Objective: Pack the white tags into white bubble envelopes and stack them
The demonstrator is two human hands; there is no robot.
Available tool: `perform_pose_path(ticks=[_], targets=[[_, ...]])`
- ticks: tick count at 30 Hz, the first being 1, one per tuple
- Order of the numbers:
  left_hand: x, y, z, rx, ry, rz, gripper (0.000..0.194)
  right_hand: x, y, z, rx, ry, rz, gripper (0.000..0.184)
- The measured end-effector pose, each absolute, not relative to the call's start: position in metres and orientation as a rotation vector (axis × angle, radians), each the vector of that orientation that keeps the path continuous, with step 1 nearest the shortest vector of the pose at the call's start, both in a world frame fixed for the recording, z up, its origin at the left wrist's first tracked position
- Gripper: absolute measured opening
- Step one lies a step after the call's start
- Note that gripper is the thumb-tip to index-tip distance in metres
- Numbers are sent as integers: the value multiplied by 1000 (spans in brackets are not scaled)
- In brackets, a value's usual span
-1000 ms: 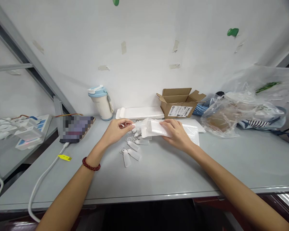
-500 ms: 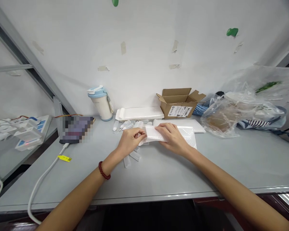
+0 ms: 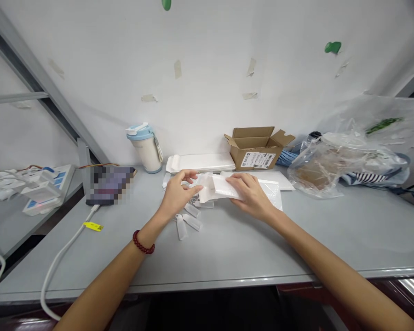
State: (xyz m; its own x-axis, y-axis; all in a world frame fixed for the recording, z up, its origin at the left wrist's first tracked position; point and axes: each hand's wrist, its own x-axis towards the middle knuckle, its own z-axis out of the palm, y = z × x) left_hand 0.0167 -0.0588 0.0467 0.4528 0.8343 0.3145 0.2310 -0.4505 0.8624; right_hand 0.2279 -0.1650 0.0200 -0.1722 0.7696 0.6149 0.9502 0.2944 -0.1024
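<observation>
My right hand (image 3: 251, 195) is closed on a white bubble mailer (image 3: 271, 193), lifting its left end off the table. The mailer's flap (image 3: 206, 187) stands out toward my left hand, with the mouth slightly parted. Just left of the flap, my left hand (image 3: 179, 191) has thumb and fingers apart and nothing between them; its thumb tip is beside the flap's edge. Below and around the mailer lie several small translucent plastic tags (image 3: 181, 228), some with thin strings. Behind my right hand is another flat white mailer (image 3: 279, 180), partly covered.
A stack of white mailers (image 3: 203, 162) lies along the wall beside an open cardboard box (image 3: 255, 154). At the left are a tumbler (image 3: 146, 149), a phone (image 3: 112, 186) on a white cable and a power strip (image 3: 51, 193). Clear plastic bags (image 3: 317, 170) sit at the right.
My left hand has let go of the mailer's flap end and moved slightly left, its fingers spreading. The flap has opened out; my right hand keeps its hold.
</observation>
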Motion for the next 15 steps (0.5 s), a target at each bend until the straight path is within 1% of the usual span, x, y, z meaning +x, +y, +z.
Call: perform_pose_path(ticks=[2,3,6,7,9,15], targets=[[18,-59,46,1858,815,820,45,227,-166,21,-1488,-2028,-410,41],[19,-60,45,1839,778,736,42,226,-167,22,-1461,-2051,-405,42],[22,-65,42,1851,735,586,22,222,-168,22,-1374,-2121,-397,45],[23,-67,41,1864,739,573,17,221,-168,22,-1348,-2138,-402,46],[25,-70,41,1874,762,577,12,218,-169,21,-1309,-2157,-419,47],[27,-74,40,1895,880,630,18,213,-169,21,-1251,-2173,-471,47]])
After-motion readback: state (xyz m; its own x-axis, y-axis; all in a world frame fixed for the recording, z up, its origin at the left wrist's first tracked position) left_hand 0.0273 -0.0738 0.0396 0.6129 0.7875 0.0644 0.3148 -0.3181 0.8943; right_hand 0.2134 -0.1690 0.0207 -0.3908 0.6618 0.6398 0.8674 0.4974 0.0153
